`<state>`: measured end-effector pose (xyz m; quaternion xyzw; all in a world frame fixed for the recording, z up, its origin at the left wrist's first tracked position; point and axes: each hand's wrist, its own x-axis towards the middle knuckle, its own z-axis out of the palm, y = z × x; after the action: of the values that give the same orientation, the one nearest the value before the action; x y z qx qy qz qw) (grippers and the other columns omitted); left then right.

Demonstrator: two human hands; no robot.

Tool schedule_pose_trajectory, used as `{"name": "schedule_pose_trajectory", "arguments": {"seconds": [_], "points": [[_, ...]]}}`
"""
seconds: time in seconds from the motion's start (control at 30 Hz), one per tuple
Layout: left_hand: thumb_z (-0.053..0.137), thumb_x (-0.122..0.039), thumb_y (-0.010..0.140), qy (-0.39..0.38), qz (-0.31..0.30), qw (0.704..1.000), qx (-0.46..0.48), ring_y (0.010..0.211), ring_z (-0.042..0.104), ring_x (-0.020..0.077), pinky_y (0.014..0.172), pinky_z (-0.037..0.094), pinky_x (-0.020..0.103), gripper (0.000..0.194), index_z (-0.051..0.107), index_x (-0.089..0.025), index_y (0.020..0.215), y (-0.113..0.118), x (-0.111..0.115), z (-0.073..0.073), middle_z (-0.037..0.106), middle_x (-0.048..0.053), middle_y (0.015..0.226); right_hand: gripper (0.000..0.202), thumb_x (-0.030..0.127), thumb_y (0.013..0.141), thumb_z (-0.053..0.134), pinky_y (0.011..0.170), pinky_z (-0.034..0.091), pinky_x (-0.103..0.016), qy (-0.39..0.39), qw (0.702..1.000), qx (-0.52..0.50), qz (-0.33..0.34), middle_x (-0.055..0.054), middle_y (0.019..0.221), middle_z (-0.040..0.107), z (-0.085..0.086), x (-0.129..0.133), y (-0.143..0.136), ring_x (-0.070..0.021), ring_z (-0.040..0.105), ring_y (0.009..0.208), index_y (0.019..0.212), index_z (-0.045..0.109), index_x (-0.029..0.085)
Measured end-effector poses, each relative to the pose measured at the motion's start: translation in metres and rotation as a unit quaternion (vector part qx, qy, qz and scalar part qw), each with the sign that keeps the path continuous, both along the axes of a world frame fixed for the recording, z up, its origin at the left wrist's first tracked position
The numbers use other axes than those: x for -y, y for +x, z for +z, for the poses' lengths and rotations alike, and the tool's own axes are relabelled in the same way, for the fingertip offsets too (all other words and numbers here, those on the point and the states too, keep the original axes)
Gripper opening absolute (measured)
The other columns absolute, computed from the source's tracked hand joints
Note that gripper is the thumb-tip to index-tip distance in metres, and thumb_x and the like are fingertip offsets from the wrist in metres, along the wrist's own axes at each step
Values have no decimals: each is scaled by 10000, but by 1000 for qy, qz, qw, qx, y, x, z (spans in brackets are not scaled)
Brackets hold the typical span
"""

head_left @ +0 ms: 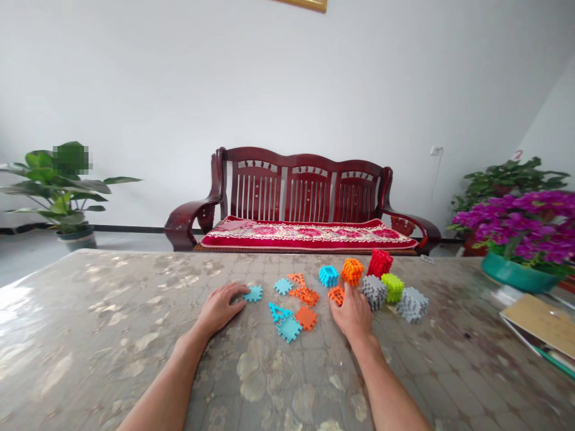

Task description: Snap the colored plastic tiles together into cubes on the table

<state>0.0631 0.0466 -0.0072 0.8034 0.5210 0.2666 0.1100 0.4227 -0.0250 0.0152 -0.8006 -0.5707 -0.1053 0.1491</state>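
My left hand (224, 306) rests on the table, fingers stretched out and thumb apart, its fingertips touching the edge of a flat light blue puzzle tile (254, 293). Between the thumb and forefinger of my right hand (354, 311) is an orange puzzle tile with cut-outs (336, 294). Other loose tiles lie between the hands: a light blue square (283, 286), a larger light blue square (288, 328), a blue cut-out tile (279, 311), a plain orange square (306, 318) and orange cut-out tiles (305, 296).
Beyond my right hand stand stacks of tiles: blue (329, 276), orange (353, 271), red (380, 262), lime green (393, 288), dark grey (374, 291) and light grey (412, 304). A teal flowerpot (521, 274) and a brown notebook (541, 323) sit at right. A wooden bench (309, 185) stands behind the table.
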Motion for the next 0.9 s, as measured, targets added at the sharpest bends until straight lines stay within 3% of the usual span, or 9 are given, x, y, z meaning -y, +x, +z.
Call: {"name": "schedule_pose_trajectory", "arguments": {"seconds": [0.23, 0.37, 0.43, 0.57, 0.73, 0.9], "points": [[528, -382, 843, 2, 45, 998, -35, 1249, 588, 242, 1114, 405, 395, 447, 641, -253, 1257, 4, 5, 0, 662, 58, 1336, 512, 416, 883, 591, 897, 400, -365, 74, 997, -7, 17, -165, 1186, 643, -5, 9, 4, -284, 567, 1068, 1315, 561, 142], [497, -381, 880, -2, 51, 997, -62, 1291, 555, 241, 1138, 370, 415, 481, 593, -240, 1330, 7, 8, -1, 612, 79, 1406, 309, 293, 923, 518, 960, 387, -340, 120, 984, -26, 127, -102, 1160, 652, -6, 13, -2, -241, 545, 1091, 1184, 653, 196], [474, -374, 902, 0, 56, 996, -77, 1341, 514, 238, 1165, 332, 431, 474, 587, -259, 1347, 9, 11, -3, 582, 72, 1447, 256, 257, 920, 513, 976, 386, -331, 105, 978, -34, 179, -82, 1128, 666, -6, 15, -11, -229, 543, 1091, 1103, 687, 217], [443, -398, 935, -2, 70, 991, -110, 1435, 410, 258, 1194, 277, 477, 500, 539, -298, 1416, 15, 19, -6, 507, 68, 1520, 297, 291, 914, 549, 1005, 385, -355, 59, 971, -37, 228, -77, 1186, 666, -5, 16, -33, -238, 541, 1112, 1180, 666, 230], [440, -456, 950, -16, 84, 985, -147, 1469, 351, 290, 1195, 256, 516, 533, 477, -334, 1468, 22, 30, -5, 439, 74, 1569, 295, 313, 967, 474, 1041, 366, -366, 8, 967, -20, 254, -51, 1279, 655, -5, 14, -48, -227, 545, 1163, 1180, 670, 255], [480, -520, 929, -9, 90, 985, -150, 1475, 335, 305, 1197, 233, 540, 571, 456, -362, 1477, 29, 38, -8, 424, 73, 1579, 370, 319, 973, 463, 1055, 366, -386, -11, 961, -22, 275, -48, 1409, 588, -9, 9, -48, -221, 533, 1225, 1310, 611, 277]]}}
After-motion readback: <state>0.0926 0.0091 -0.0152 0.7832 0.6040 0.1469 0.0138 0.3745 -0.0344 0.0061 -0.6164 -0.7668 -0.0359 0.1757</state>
